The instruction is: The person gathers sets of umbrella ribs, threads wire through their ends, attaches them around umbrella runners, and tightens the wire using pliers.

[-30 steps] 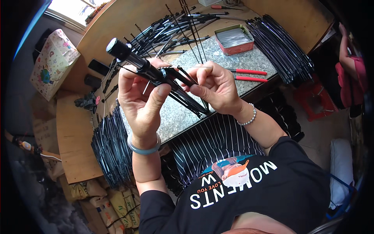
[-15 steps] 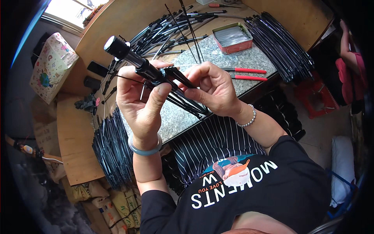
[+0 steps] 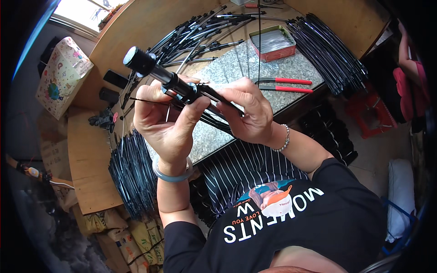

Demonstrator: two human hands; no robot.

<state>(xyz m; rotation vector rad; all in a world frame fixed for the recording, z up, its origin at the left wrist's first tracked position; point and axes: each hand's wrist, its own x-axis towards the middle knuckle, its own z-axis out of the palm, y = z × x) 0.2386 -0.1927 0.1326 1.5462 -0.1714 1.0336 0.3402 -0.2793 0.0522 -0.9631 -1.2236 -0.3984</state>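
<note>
An umbrella frame (image 3: 160,76) with a black-and-silver shaft is held up over the grey stone-topped worktable (image 3: 218,63), tilted toward the upper left. My left hand (image 3: 165,129) is closed around its hub, thumb pressing on the black collar. A short, thin light wire (image 3: 168,113) shows by the left fingers; whether they grip it is unclear. My right hand (image 3: 253,111) pinches the folded black ribs (image 3: 217,97) beside the hub. One long thin rib (image 3: 259,32) stands upright past the right hand. The right fingertips are partly hidden.
A red tin (image 3: 278,56) holds thin wires. Red-handled pliers (image 3: 291,82) lie near my right hand. Bundles of black ribs lie at right (image 3: 325,54) and left (image 3: 131,175). More umbrella frames (image 3: 200,36) are heaped behind. Another person's arm (image 3: 408,54) shows at far right.
My right hand has shifted slightly left with the ribs. The umbrella frame has turned a little, and a thin upright rib now crosses in front of the tin.
</note>
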